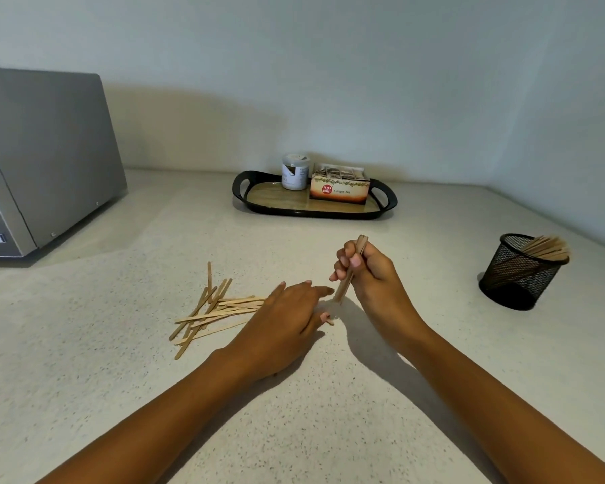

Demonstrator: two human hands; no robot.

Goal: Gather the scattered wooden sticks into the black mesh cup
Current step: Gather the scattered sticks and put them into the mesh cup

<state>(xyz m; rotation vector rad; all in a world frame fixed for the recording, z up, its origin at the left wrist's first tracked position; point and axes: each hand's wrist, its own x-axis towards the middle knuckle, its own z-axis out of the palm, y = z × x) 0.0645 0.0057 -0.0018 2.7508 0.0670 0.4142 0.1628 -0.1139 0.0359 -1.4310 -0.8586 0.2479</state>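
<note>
Several thin wooden sticks (213, 310) lie in a loose pile on the speckled counter, left of centre. My left hand (287, 319) rests flat by the pile's right end, fingers straight, covering some stick ends; one stick tip (329, 321) shows at its fingertips. My right hand (371, 274) grips a small upright bundle of sticks (350, 270), its lower end touching the counter. The black mesh cup (519, 274) stands at the right, apart from both hands, with several sticks leaning inside it.
A grey microwave (46, 158) fills the far left. At the back a black-rimmed tray (276, 208) carries a small jar (294, 171) and a ginger tea box (339, 190). Walls meet behind the counter (294, 413).
</note>
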